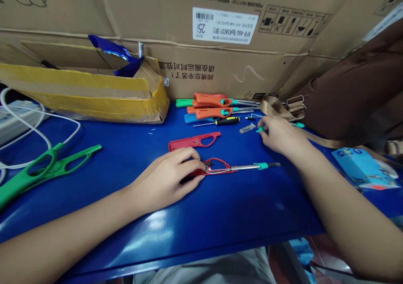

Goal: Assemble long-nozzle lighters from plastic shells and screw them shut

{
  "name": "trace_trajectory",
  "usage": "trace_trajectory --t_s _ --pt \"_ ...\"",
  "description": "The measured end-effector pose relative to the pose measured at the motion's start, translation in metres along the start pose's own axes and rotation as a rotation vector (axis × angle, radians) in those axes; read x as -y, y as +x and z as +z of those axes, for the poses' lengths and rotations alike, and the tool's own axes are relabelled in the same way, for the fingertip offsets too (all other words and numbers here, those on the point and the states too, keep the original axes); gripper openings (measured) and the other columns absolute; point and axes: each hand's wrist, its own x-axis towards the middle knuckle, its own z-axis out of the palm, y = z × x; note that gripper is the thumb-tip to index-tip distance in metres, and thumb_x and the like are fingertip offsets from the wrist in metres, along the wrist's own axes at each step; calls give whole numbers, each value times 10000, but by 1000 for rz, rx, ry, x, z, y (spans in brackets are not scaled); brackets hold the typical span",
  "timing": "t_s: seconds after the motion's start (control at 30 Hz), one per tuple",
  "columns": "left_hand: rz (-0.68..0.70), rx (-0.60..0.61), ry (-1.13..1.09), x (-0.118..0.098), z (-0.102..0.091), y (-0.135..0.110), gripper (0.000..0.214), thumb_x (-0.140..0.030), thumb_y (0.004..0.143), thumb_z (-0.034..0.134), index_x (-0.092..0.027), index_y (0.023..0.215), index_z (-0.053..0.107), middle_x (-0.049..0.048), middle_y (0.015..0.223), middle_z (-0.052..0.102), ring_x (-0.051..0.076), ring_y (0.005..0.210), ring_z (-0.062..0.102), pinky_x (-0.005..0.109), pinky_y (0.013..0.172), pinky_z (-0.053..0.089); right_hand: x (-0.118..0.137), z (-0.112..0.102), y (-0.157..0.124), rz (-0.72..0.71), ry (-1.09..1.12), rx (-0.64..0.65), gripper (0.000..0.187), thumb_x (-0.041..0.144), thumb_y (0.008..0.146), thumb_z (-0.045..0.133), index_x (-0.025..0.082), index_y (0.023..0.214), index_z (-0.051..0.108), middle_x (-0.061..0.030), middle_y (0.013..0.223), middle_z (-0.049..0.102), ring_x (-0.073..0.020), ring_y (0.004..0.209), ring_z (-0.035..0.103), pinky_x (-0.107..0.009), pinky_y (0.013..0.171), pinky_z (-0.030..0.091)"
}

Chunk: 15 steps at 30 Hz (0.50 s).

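Note:
My left hand [171,175] rests on the blue table [132,216], its fingers closed over the handle end of an opened red lighter [220,166]. The lighter's metal tube with a teal collar [261,165] points right. A loose red shell half [193,141] lies just beyond that hand. My right hand [278,135] is farther back, fingers pinched on a small teal part [260,129]. A small clear piece [247,128] and a black-and-yellow screwdriver [226,121] lie close to it.
Several orange, green and blue long lighters [210,105] are piled against the cardboard wall [220,65]. Green shell halves [47,166] and white cables [28,120] lie at left, beside a taped cardboard box [94,93]. A brown bag [355,95] and a blue packet [362,166] sit at right.

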Motion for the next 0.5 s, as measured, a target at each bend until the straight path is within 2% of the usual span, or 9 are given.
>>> trace_trajectory --t_s 0.1,0.23,0.3,0.4,0.5 --pt "-37 2 -26 -1 1 0 157 -202 998 561 -210 1077 696 53 1077 637 168 925 631 307 828 532 3 -6 -3 -50 59 -64 219 172 850 580 183 1042 686 -110 932 715 -291 855 671 -407 753 507" --pt "-81 -10 -40 -3 2 0 156 -200 976 587 -206 1086 697 65 1092 638 183 936 630 320 833 539 15 -16 -10 -153 241 -121 160 213 819 607 183 957 683 -75 805 707 -240 704 643 -355 645 471" --pt "-90 -15 -43 -4 2 0 156 -206 978 586 -209 1084 701 66 1095 636 183 937 631 324 841 539 25 -18 -16 -205 351 -103 111 232 826 620 190 911 677 -50 749 692 -207 645 622 -329 615 461" --pt "-95 -29 -65 -4 3 1 136 -202 987 578 -212 1037 703 56 1084 630 173 932 629 320 847 533 41 -16 -26 -302 505 1 89 244 870 630 198 930 677 -22 755 686 -176 642 618 -298 612 470" --pt "-111 -44 -98 -5 4 2 121 -183 979 591 -210 1016 702 49 1076 631 172 954 632 314 854 525 51 -13 -34 -411 426 38 84 220 903 640 192 976 673 -38 858 689 -179 724 621 -301 655 474"
